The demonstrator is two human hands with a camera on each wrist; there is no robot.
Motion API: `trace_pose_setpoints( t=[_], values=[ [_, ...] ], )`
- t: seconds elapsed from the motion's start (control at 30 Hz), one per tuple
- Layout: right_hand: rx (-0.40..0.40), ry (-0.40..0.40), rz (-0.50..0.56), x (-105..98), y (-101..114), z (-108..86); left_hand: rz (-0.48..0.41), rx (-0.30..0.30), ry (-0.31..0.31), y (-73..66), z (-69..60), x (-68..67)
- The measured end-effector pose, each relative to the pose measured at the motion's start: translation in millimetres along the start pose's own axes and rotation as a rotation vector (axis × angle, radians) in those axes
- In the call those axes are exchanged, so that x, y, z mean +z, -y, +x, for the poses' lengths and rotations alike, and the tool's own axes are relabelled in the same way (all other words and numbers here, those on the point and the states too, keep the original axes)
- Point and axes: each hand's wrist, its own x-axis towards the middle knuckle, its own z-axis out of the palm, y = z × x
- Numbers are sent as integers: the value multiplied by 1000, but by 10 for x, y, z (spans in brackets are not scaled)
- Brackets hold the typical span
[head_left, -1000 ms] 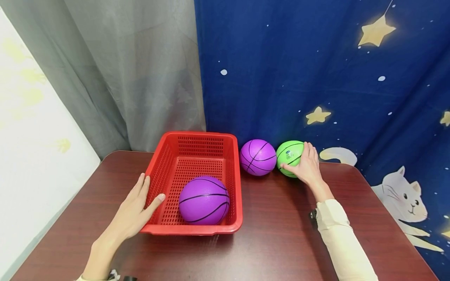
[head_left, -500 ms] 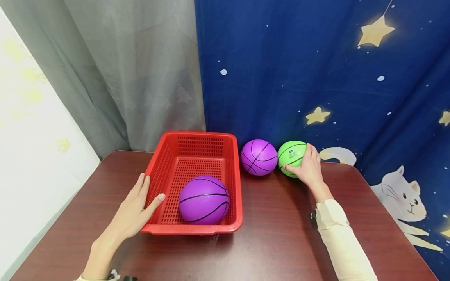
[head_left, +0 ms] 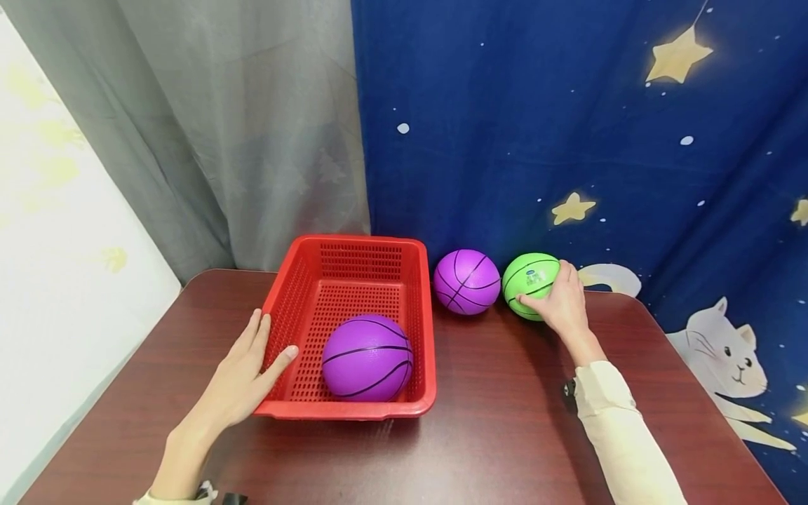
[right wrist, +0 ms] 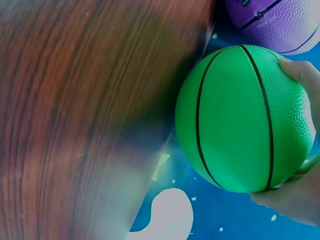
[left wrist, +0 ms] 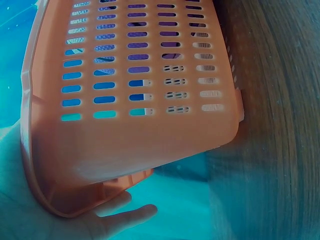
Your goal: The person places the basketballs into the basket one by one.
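Observation:
On the table stands a red plastic basket [head_left: 353, 412], and inside its near right part lies a purple ball [head_left: 367, 358]. My left hand [head_left: 230, 382] rests on the basket's left rim, thumb over the inside; the left wrist view shows the fingers [left wrist: 132, 216] beneath the rim. Just right of the basket sits a second purple ball [head_left: 467, 282]. Beside it is a green ball [head_left: 529, 280], which my right hand [head_left: 562, 305] grips from the right side. In the right wrist view, thumb and fingers lie on opposite sides of the green ball [right wrist: 235, 120].
The brown table [head_left: 486, 421] runs up to a grey curtain [head_left: 290, 126] and a blue curtain [head_left: 505, 126] with stars and a white cat. A pale wall [head_left: 63, 210] is at the left.
My right hand and the green ball have shifted slightly to the right. The ball has turned a little, its label moving rightward. My left hand stays at the basket rim.

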Motion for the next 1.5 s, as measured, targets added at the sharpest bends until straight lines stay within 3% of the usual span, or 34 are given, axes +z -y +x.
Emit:
trace_pose_setpoints(
  t=[0.2, 0.87, 1.5],
  values=[
    [-56, -65, 5, -65, 29, -3, -4, -4, -1, -3, -7, 13],
    [-82, -149, 34, -306, 217, -3, -3, -6, 5, 5, -5, 11],
    [-211, -242, 82, -409, 481, 39, -6, -16, 9, -6, -8, 11]
  ],
)
